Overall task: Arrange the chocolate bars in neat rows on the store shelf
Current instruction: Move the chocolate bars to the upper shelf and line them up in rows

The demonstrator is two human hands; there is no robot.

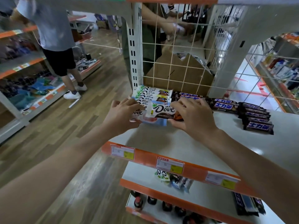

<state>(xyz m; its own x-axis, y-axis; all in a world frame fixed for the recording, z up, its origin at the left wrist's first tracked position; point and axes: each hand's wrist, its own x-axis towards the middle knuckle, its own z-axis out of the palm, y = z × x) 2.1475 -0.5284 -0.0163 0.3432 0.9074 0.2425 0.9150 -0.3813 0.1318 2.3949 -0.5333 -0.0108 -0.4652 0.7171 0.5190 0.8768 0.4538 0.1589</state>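
At the shelf's [202, 143] left end the left hand [123, 118] pinches a Dove bar [137, 113] by its near edge, fingers curled around the wrapper. Behind it runs a row of Dove bars [153, 94] — about seven, stacked overlapping toward the wire grid. The top Dove bar [161, 110] lies between both hands; the right hand [192, 115] grips its right end, fingers bent over it. Further right sit two loose dark bars [224, 104], then a row of dark bars [255, 118] — about five.
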